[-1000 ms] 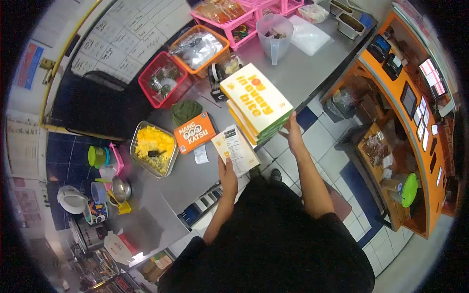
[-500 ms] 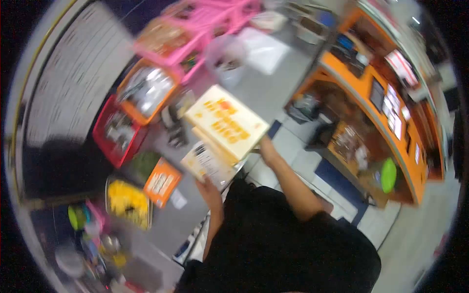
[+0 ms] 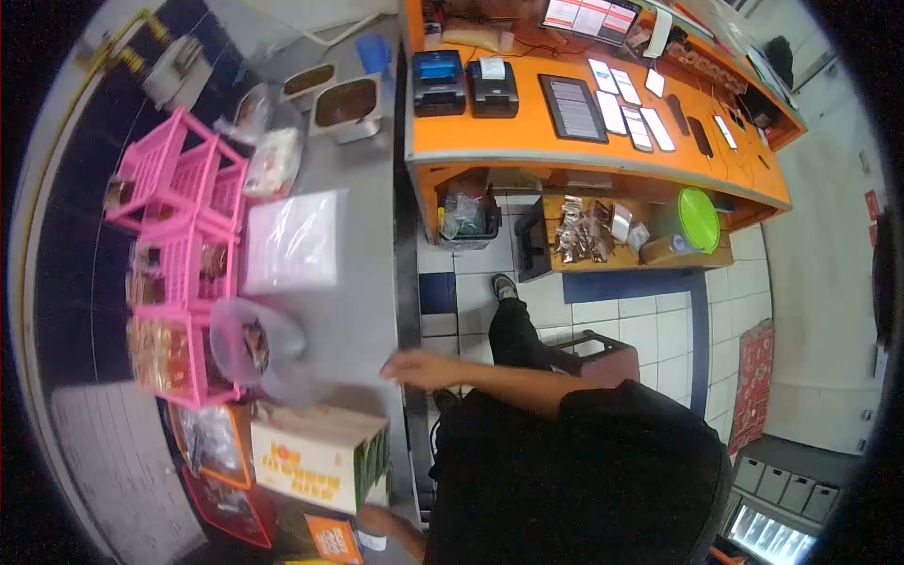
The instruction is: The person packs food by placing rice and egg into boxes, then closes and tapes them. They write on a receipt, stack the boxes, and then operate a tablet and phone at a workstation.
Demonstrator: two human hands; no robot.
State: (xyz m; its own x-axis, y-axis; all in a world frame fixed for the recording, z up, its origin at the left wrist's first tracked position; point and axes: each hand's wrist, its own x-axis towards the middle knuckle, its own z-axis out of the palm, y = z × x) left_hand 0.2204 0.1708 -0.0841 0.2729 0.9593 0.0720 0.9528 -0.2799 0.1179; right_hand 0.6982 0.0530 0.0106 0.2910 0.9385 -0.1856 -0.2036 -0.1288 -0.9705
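A stack of cream and green boxes (image 3: 320,459) with orange lettering rests on the steel counter (image 3: 363,311), near its front edge. My right hand (image 3: 419,368) lies at the counter edge just beyond the stack, fingers stretched out, apart from the boxes and blurred. My left hand (image 3: 379,519) shows only partly at the bottom of the view, beside the stack and an orange printed box (image 3: 330,539). What the left hand holds is hidden.
A clear plastic jug (image 3: 252,347) stands beside pink baskets (image 3: 174,240) of packed food. A pile of plastic bags (image 3: 294,240) and metal tubs (image 3: 344,102) lie farther along. An orange service counter (image 3: 584,141) with printers and tablets faces a tiled floor aisle (image 3: 612,320).
The view has swung sharply along the counter. My right hand has let go of the box stack, which now rests on the counter. The flat carton in my left hand is out of sight.
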